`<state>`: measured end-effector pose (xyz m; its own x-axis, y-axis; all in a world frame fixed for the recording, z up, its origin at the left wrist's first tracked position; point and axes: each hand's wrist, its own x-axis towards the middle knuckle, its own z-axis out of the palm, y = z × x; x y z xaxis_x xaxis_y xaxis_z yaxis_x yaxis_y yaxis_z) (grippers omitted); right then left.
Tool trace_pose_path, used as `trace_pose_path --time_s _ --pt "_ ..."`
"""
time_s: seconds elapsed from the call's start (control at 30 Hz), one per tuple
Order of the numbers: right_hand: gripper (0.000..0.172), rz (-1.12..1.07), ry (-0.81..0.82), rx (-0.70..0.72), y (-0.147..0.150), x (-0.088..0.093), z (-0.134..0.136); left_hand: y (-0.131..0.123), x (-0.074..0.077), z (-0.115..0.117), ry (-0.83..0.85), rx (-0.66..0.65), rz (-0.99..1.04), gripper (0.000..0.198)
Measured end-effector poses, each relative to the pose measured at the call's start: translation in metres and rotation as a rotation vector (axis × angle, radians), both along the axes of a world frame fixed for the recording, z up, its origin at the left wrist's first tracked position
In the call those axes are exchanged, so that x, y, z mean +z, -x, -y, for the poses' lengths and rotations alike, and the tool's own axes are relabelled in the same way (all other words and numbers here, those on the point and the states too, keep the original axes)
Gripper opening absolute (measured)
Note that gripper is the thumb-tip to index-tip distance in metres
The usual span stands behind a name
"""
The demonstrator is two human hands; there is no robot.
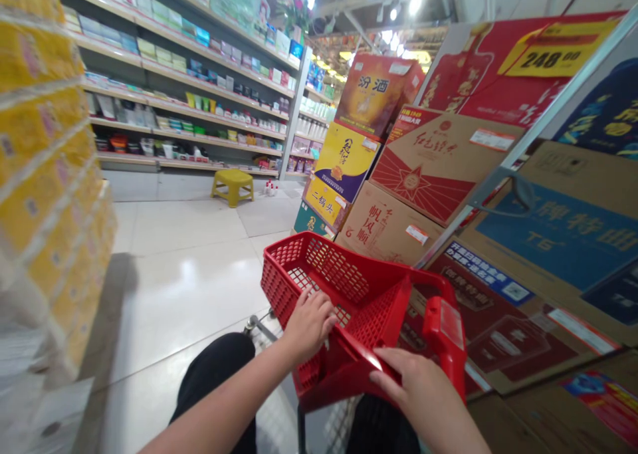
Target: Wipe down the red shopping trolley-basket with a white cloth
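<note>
A red plastic shopping cart with latticed walls stands right in front of me, turned sideways. No goods show in the part of its basket I can see. My left hand is closed over the near side rim, fingers curled inward. Farther right, my right hand grips the same rim near the cart's handle end, thumb on the outer side. The red handle with its boxy grey-faced panel rises just beyond my right hand, untouched. My dark-clothed knees are close under the cart.
Stacked liquor cartons press close along the cart's right side, with a metal post in front. A yellow stool stands near the stocked shelves. Yellow packs are piled at left. Pale tiled floor lies between.
</note>
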<state>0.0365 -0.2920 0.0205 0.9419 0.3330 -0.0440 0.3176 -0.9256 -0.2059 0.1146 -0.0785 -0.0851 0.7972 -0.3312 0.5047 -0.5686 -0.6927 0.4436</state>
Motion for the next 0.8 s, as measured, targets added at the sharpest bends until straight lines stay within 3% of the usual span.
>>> trace_pose_path --time_s 0.13,0.33,0.53,0.73,0.8 --pt "0.031 0.049 0.049 0.047 0.003 -0.009 -0.003 0.008 -0.001 0.006 0.027 -0.183 0.048 0.031" --pt "0.036 0.072 -0.003 0.135 -0.003 -0.012 -0.006 -0.003 -0.001 -0.003 -0.026 0.010 -0.018 0.026" --pt "0.037 0.066 -0.011 0.118 -0.003 -0.007 -0.013 0.006 0.005 0.001 0.010 -0.130 0.055 0.028" --pt "0.037 0.092 -0.008 0.109 0.002 -0.006 -0.015 -0.013 -0.008 -0.012 -0.006 0.042 0.035 0.030" --pt "0.037 0.089 -0.009 0.104 0.002 -0.006 -0.015 -0.009 -0.007 -0.007 0.020 0.005 0.035 0.034"
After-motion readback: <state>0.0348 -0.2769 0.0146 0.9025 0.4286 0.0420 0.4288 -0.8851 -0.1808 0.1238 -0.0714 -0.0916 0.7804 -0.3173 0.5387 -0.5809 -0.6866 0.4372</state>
